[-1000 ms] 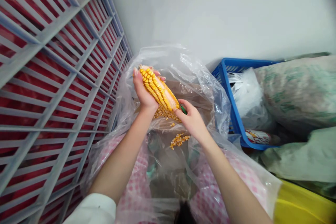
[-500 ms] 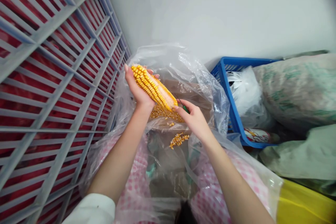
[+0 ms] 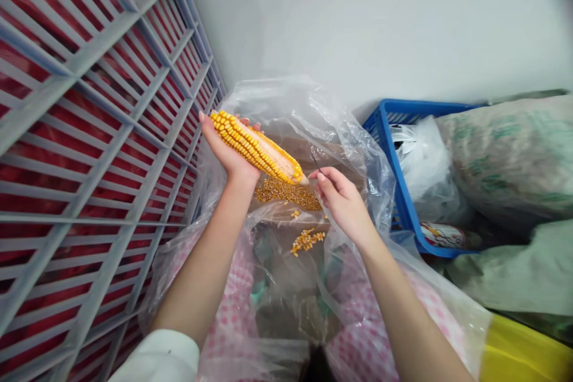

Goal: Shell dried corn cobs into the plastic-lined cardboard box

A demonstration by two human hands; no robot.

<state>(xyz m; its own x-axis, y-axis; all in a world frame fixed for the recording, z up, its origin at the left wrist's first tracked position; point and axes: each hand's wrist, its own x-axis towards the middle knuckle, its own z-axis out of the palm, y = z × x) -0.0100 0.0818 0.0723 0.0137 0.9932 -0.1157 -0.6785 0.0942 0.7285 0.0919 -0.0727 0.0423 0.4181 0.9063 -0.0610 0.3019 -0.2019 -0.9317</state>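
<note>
My left hand (image 3: 233, 155) is wrapped around the upper end of a yellow corn cob (image 3: 255, 149), which slants down to the right. A pale strip without kernels runs along the cob's upper side. At the cob's bare lower tip, my right hand (image 3: 342, 197) is closed on a thin screwdriver (image 3: 316, 161). Only its dark metal shaft shows; the handle is hidden in the fingers. Loose kernels (image 3: 286, 192) form a pile below the cob, and a smaller cluster of kernels (image 3: 307, 241) lies nearer me on clear plastic sheeting (image 3: 286, 286).
A grey plastic crate (image 3: 102, 215) with red contents rises close on the left. To the right, a blue basket (image 3: 407, 203) holds a white plastic bag (image 3: 423, 161), a can (image 3: 441, 235) and a bulging sack (image 3: 514, 149). A white wall (image 3: 358, 24) stands behind.
My right hand has moved slightly right and down, away from the cob's kernels, and the screwdriver's green handle is now out of sight. The cob has shifted a little left with my left hand.
</note>
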